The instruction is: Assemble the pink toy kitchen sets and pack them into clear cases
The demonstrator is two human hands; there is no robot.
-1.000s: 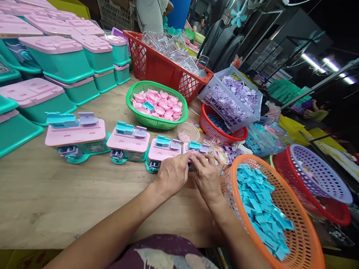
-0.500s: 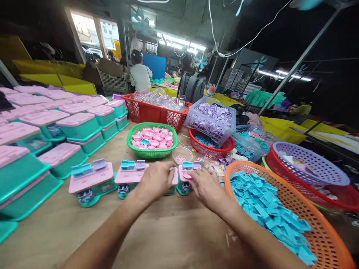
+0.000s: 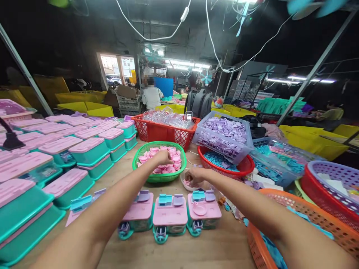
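Observation:
My left hand (image 3: 163, 157) is in the green basket (image 3: 159, 178), fingers curled down among the pink dish-shaped pieces (image 3: 176, 158); what they hold is hidden. Beside it my right hand (image 3: 194, 176) pinches down into a small clear bowl (image 3: 184, 185) with tiny pink bits, fingertips partly hidden. Below my hands stand several pink-topped toy boxes with teal bases, among them a middle one (image 3: 169, 216). Each carries a blue piece (image 3: 165, 200) and a purple piece (image 3: 177, 200) upright at the back. On the rightmost box (image 3: 209, 212) lies a pink dish (image 3: 199, 209).
Stacked teal boxes with pink lids (image 3: 89, 150) fill the left. A red basket (image 3: 165, 133) of clear plastic parts stands behind. To the right are a crate (image 3: 224, 144) of purple pieces, a red basket (image 3: 238, 172) and an orange basket (image 3: 322, 213). A person (image 3: 151, 97) is farther back.
Both hands have left the toy boxes and reached forward, the left into the green basket, the right into the small bowl. The view has tilted up. The rightmost box's pink dish is now uncovered.

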